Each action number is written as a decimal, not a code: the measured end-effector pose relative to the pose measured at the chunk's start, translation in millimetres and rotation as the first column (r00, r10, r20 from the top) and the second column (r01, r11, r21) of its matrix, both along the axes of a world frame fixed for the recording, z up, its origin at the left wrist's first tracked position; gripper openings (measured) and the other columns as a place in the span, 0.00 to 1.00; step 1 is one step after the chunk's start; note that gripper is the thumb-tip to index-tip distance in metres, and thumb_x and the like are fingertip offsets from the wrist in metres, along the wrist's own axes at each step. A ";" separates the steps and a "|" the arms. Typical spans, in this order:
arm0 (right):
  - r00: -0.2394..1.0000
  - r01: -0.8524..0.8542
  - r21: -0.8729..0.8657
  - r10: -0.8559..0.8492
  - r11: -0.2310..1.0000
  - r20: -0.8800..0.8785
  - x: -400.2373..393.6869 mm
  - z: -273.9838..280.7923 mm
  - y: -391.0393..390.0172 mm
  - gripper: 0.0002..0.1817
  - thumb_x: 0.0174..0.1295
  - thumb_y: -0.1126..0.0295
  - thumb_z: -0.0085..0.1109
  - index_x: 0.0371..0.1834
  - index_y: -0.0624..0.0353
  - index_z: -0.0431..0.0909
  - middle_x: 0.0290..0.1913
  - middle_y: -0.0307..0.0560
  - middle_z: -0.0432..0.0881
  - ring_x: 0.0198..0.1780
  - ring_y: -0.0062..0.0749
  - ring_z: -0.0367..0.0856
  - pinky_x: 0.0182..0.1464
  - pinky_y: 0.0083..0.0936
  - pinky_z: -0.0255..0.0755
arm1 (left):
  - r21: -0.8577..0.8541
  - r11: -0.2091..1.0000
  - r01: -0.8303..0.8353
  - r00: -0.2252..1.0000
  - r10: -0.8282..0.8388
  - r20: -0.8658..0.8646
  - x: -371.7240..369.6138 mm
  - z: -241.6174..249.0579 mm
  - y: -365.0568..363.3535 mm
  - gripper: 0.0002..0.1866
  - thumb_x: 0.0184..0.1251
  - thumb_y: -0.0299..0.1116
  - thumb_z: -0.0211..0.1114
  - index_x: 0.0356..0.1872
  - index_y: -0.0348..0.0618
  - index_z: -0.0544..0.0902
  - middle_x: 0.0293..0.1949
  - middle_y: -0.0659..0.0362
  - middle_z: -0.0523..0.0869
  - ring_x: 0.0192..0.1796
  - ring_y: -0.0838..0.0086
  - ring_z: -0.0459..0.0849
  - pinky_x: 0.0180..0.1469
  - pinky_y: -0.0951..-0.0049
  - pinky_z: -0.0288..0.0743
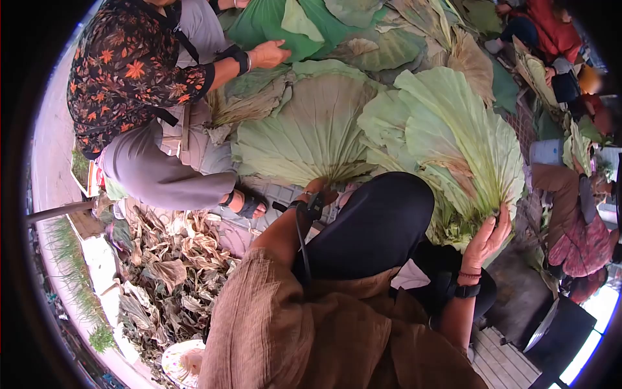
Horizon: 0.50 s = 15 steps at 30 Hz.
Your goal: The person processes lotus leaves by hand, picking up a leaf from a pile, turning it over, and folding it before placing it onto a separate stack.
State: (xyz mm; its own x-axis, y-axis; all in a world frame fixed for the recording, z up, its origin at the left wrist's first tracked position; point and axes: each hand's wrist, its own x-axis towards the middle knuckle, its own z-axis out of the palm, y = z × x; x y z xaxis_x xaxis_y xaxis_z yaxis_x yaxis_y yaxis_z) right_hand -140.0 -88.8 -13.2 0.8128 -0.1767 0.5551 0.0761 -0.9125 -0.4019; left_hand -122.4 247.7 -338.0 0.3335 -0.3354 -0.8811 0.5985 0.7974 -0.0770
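Note:
My left hand (pixel 319 196) is closed at the near edge of a broad pale green lotus leaf (pixel 311 123), where its veins run together; part of the fingers is hidden under or behind the leaf. On the other side, my right hand (pixel 487 238) grips the gathered base of folded lotus leaves (pixel 463 129), with its thumb against them. These leaves are yellowish green with a brown patch and fan out away from me. My bent knee in dark trousers (pixel 372 217) lies between the two hands.
Another person in a flowered shirt (pixel 129 78) sits at the left, a hand on a darker green leaf (pixel 278 26). Dried crumpled leaves (pixel 172 272) are heaped at lower left. More people work at the right, near a light blue bucket (pixel 546 152).

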 end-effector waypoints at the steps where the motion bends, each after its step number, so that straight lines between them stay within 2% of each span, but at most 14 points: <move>1: 1.000 0.005 -0.002 -0.005 1.000 -0.001 -0.4 -0.9 -0.5 0.23 0.66 0.61 0.46 0.58 0.65 0.70 0.57 0.58 0.71 0.59 0.51 0.66 0.63 0.42 0.57 | -0.004 1.000 -0.003 1.000 0.003 0.000 -4.0 -19.8 4.2 0.08 0.68 0.41 0.48 0.30 0.54 0.69 0.26 0.61 0.68 0.35 0.69 0.68 0.42 0.66 0.65; 2: 1.000 0.000 -0.005 0.000 1.000 -0.001 -2.7 -0.3 1.1 0.23 0.66 0.61 0.46 0.58 0.65 0.70 0.57 0.58 0.71 0.59 0.51 0.66 0.63 0.42 0.57 | -0.424 0.906 -0.020 0.970 0.121 0.212 -15.1 -57.3 13.3 0.09 0.68 0.43 0.50 0.39 0.51 0.72 0.31 0.60 0.74 0.40 0.68 0.73 0.45 0.67 0.69; 3: 1.000 0.006 -0.002 -0.006 1.000 0.004 -2.5 -0.6 0.9 0.23 0.66 0.60 0.46 0.58 0.65 0.70 0.57 0.58 0.71 0.59 0.50 0.66 0.63 0.41 0.56 | -0.757 0.650 0.069 0.886 0.308 0.346 -20.6 -78.3 16.8 0.14 0.69 0.44 0.52 0.48 0.49 0.75 0.36 0.58 0.80 0.46 0.67 0.77 0.48 0.67 0.72; 4: 1.000 0.012 0.002 -0.012 1.000 0.012 -1.2 -0.6 1.5 0.23 0.66 0.60 0.46 0.58 0.65 0.70 0.57 0.58 0.71 0.59 0.50 0.66 0.63 0.41 0.56 | -0.757 0.650 0.070 0.884 0.312 0.349 -20.6 -75.5 16.9 0.14 0.69 0.44 0.52 0.48 0.49 0.75 0.36 0.58 0.80 0.46 0.67 0.77 0.48 0.67 0.72; 5: 1.000 0.008 0.003 -0.008 1.000 0.015 -1.6 0.3 0.1 0.23 0.66 0.60 0.46 0.58 0.65 0.70 0.57 0.58 0.71 0.59 0.50 0.66 0.63 0.41 0.56 | -0.475 0.870 0.132 0.845 0.151 0.513 -22.0 -64.2 15.0 0.13 0.68 0.44 0.54 0.44 0.49 0.76 0.34 0.59 0.80 0.43 0.68 0.77 0.46 0.67 0.72; 6: 1.000 0.011 0.002 -0.011 1.000 0.017 -1.4 0.9 1.0 0.23 0.66 0.59 0.46 0.58 0.65 0.70 0.57 0.58 0.71 0.59 0.50 0.66 0.63 0.41 0.56 | -0.129 0.978 0.167 0.792 -0.055 0.607 -21.1 -53.6 15.1 0.11 0.67 0.44 0.55 0.40 0.50 0.78 0.33 0.59 0.81 0.40 0.69 0.77 0.43 0.67 0.71; 7: 1.000 0.015 0.002 -0.015 1.000 0.018 -1.6 1.3 1.7 0.24 0.66 0.59 0.46 0.58 0.65 0.70 0.57 0.58 0.71 0.59 0.50 0.66 0.63 0.41 0.56 | -0.127 0.978 0.165 0.790 -0.054 0.611 -17.3 -22.1 11.4 0.11 0.67 0.44 0.55 0.40 0.50 0.78 0.33 0.59 0.81 0.40 0.69 0.77 0.43 0.67 0.71; 8: 1.000 0.013 0.003 -0.013 1.000 0.022 -1.9 1.1 1.2 0.24 0.66 0.59 0.46 0.58 0.65 0.70 0.57 0.58 0.71 0.59 0.50 0.66 0.63 0.41 0.56 | -0.131 0.990 -0.052 0.877 0.108 0.468 -11.4 31.8 4.7 0.10 0.65 0.43 0.58 0.39 0.49 0.78 0.34 0.59 0.81 0.41 0.68 0.77 0.44 0.67 0.72; 9: 1.000 0.016 0.002 -0.016 1.000 0.023 -5.4 1.8 3.5 0.24 0.66 0.59 0.46 0.58 0.65 0.70 0.57 0.58 0.72 0.59 0.50 0.66 0.63 0.42 0.56 | -0.100 0.959 -0.265 0.903 0.283 0.323 -9.5 69.6 6.2 0.10 0.63 0.41 0.61 0.39 0.49 0.78 0.36 0.59 0.80 0.43 0.68 0.77 0.45 0.66 0.72; 10: 1.000 0.023 0.002 -0.023 1.000 0.011 -4.0 1.2 1.4 0.24 0.66 0.59 0.46 0.58 0.64 0.70 0.56 0.58 0.72 0.59 0.50 0.66 0.63 0.42 0.56 | -0.096 0.959 -0.266 0.903 0.283 0.324 -6.7 80.0 8.0 0.10 0.63 0.41 0.61 0.39 0.49 0.78 0.36 0.59 0.80 0.43 0.68 0.77 0.45 0.66 0.72; 12: 1.000 0.021 0.013 -0.021 1.000 0.013 -3.1 2.3 3.4 0.24 0.66 0.59 0.46 0.58 0.64 0.70 0.56 0.58 0.72 0.59 0.51 0.66 0.63 0.42 0.56 | -0.239 0.910 -0.339 0.885 0.394 0.247 3.2 97.0 17.7 0.08 0.58 0.38 0.67 0.35 0.50 0.79 0.39 0.59 0.80 0.38 0.69 0.78 0.45 0.64 0.74; 13: 1.000 0.018 0.021 -0.019 1.000 0.010 -3.1 3.2 4.3 0.24 0.66 0.58 0.46 0.58 0.64 0.70 0.56 0.58 0.72 0.59 0.51 0.66 0.62 0.42 0.56 | -0.237 0.913 -0.332 0.885 0.389 0.256 8.2 107.2 24.4 0.08 0.58 0.38 0.67 0.35 0.50 0.79 0.39 0.59 0.80 0.38 0.69 0.78 0.45 0.64 0.74; 15: 1.000 0.011 0.025 -0.011 1.000 0.021 -3.1 3.1 4.5 0.24 0.66 0.58 0.46 0.58 0.64 0.70 0.56 0.58 0.72 0.59 0.51 0.66 0.62 0.42 0.56 | -0.157 0.936 -0.317 0.822 0.353 0.448 19.0 128.3 42.3 0.10 0.56 0.34 0.67 0.37 0.46 0.77 0.43 0.57 0.79 0.48 0.63 0.76 0.52 0.60 0.73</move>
State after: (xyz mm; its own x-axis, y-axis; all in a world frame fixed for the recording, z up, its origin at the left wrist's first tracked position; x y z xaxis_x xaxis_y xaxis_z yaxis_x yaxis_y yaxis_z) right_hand -143.1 -84.3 -10.1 0.7989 -0.1996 0.5674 0.0749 -0.9030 -0.4230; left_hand -103.4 290.0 -209.6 0.7979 -0.1846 -0.5738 0.2758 0.9583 0.0752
